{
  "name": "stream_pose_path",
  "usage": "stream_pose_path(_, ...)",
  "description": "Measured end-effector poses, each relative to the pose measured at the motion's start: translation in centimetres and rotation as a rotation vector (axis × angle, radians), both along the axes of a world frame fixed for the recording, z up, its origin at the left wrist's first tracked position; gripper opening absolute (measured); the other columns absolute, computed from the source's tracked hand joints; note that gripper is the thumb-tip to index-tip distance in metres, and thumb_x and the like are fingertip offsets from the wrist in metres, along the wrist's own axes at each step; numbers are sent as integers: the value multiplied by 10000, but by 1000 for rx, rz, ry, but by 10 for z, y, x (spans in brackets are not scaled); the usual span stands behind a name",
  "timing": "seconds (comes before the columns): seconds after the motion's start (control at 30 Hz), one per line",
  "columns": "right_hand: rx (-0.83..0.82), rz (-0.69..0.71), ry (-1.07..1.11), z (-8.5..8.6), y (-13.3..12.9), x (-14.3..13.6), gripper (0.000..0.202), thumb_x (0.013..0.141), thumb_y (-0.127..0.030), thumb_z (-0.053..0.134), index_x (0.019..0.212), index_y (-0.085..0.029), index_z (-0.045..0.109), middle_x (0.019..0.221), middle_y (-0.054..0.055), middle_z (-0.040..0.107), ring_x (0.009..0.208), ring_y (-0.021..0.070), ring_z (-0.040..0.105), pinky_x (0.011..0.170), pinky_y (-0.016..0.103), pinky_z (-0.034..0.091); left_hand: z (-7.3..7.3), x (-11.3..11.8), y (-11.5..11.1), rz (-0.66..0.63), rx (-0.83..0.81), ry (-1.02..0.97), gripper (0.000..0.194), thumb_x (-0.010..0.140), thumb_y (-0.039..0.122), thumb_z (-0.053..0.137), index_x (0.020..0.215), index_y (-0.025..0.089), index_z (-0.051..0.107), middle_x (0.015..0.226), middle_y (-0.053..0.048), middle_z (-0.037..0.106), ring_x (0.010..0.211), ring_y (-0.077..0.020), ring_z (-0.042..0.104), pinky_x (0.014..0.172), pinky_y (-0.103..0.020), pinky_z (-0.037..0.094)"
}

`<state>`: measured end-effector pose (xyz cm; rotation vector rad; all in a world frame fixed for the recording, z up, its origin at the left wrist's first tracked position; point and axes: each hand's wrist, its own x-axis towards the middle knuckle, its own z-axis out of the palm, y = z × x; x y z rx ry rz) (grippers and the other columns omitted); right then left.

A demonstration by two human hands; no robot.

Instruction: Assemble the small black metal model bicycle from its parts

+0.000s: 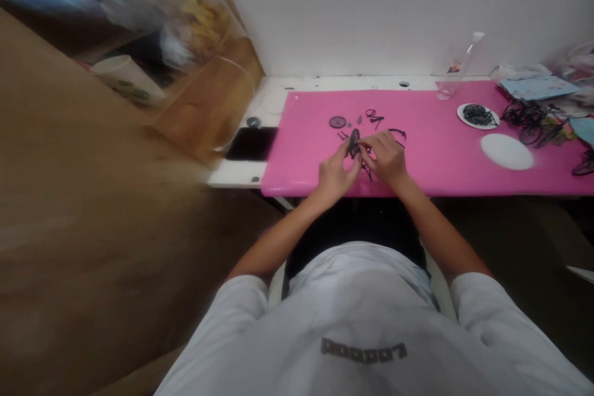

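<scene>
My left hand (335, 174) is closed on a small dark spoked wheel (355, 140), held upright between thumb and fingers just over the pink mat. Close against it, the fingers of my right hand (386, 158) are pinched together at the wheel's hub side. What lies between those fingertips is too small and covered to make out. Thin dark rods (367, 172) show below the hands. Beyond them lie another flat spoked wheel (338, 122), a little grey piece (359, 119), a dark ring-shaped part (370, 114) and a curved black piece (398, 133).
The pink mat (301, 161) covers a white table. A black phone-like slab (250, 143) lies left. At right are a plate of black parts (477, 116), a white oval lid or plate (507, 151), miniature bicycles (526, 117) and a clear bottle (457, 71). A wooden box (223, 93) stands left.
</scene>
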<state>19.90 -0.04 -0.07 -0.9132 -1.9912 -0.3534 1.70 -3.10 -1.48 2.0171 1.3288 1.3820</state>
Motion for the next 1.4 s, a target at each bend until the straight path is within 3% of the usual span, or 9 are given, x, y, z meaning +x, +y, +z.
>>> stream_pose_path(0.23, -153, 34, 145, 3, 0, -3, 180, 1106, -323, 563, 1027, -249, 707, 919, 61, 719, 931, 255, 671, 911, 463, 575, 4, 0, -3, 26, 33, 87, 580, 1052, 315, 676, 1620, 236, 583, 1335, -102, 818, 1121, -254, 830, 1042, -365, 643)
stream_pose_path(0.4, -297, 76, 285, 3, -3, -8, 159, 1076, -370, 579, 1032, -274, 697, 923, 55, 702, 924, 264, 649, 929, 488, 573, -3, -3, 2, 51, 92, 186, 573, 1085, 346, 627, 1637, 205, 566, 1300, -136, 824, 1047, -250, 831, 960, -343, 642)
stream_pose_path(0.57, -307, 77, 324, 1, -2, -10, 147, 1060, -375, 588, 1007, -268, 674, 903, 51, 683, 919, 259, 636, 932, 472, 558, -10, -6, 7, 47, 154, 324, 586, 1139, 384, 516, 1679, 155, 507, 1258, -186, 823, 930, -243, 823, 874, -335, 632)
stream_pose_path(0.8, -399, 104, 472, -6, -3, -18, 221, 1055, -457, 593, 1017, -252, 666, 940, 52, 678, 898, 230, 631, 834, 410, 556, -10, -6, 9, 27, 127, 364, 605, 1157, 385, 454, 1702, 122, 463, 1378, -236, 775, 991, -274, 829, 904, -363, 635)
stream_pose_path(1.07, -637, 191, 723, -8, -2, -26, 405, 994, -639, 677, 1002, -235, 691, 931, 40, 694, 860, 194, 652, 805, 368, 578, -15, -7, 15, 34, 131, 392, 584, 1145, 273, 456, 1717, 158, 453, 1548, -228, 681, 1075, -266, 824, 929, -371, 662)
stream_pose_path(1.23, -823, 224, 786, -11, 1, -26, 521, 945, -751, 703, 964, -230, 706, 836, 32, 679, 718, 175, 597, 625, 324, 527, -18, -8, 21, 30, 148, 394, 571, 1128, 198, 436, 1694, 155, 499, 1621, -201, 624, 1268, -284, 777, 991, -370, 665)
stream_pose_path(1.3, -823, 201, 807, -12, -1, -28, 530, 947, -756, 697, 985, -228, 721, 840, 38, 693, 708, 178, 596, 611, 323, 525, -19, -9, 22, 27, 156, 396, 573, 1121, 184, 443, 1690, 154, 505, 1614, -194, 633, 1285, -279, 770, 996, -358, 663)
stream_pose_path(1.4, -630, 95, 775, -11, -7, -32, 417, 998, -650, 685, 1030, -237, 731, 927, 54, 720, 826, 202, 653, 738, 355, 579, -18, -10, 21, 23, 162, 392, 575, 1132, 234, 480, 1701, 152, 481, 1546, -201, 690, 1159, -257, 810, 960, -342, 661)
